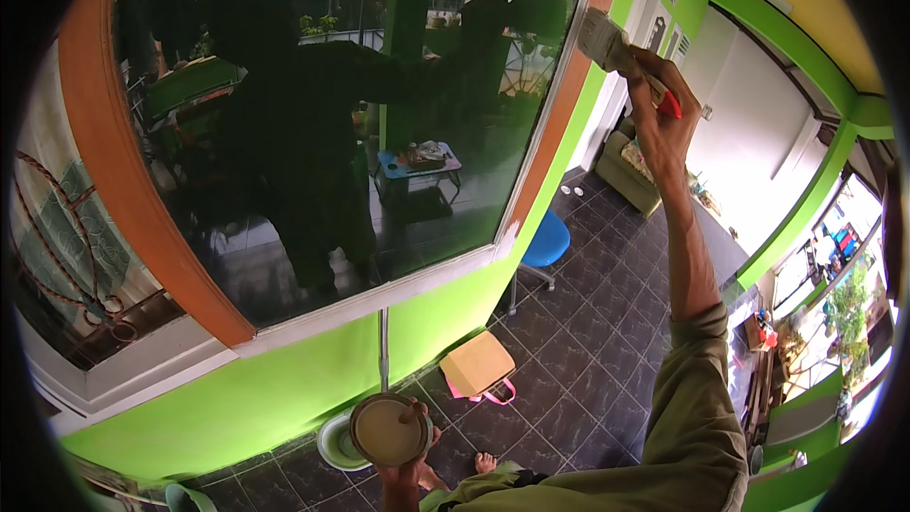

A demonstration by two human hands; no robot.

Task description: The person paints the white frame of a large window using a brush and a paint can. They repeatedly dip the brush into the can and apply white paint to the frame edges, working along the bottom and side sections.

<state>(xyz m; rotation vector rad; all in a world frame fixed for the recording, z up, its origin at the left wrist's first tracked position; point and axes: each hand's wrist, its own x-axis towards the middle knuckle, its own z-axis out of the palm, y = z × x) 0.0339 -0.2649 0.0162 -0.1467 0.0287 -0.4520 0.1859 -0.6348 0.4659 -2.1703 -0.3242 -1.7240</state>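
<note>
My right hand is raised at the upper right, closed on a paintbrush with a red-tipped handle. The brush's bristles lie against or very near the upper right side of the orange-brown window frame. Low in the view, my left hand holds up a round container of pale paint, its thumb over the rim. Dark window glass fills the frame and reflects a figure. The bottom rail of the frame is whitish, and a whitish patch marks the lower right corner.
Below the window is a green wall. A green basin, a metal pole and a cardboard box with a pink strap stand near its base. Farther right are a blue chair and a sofa on dark tiles.
</note>
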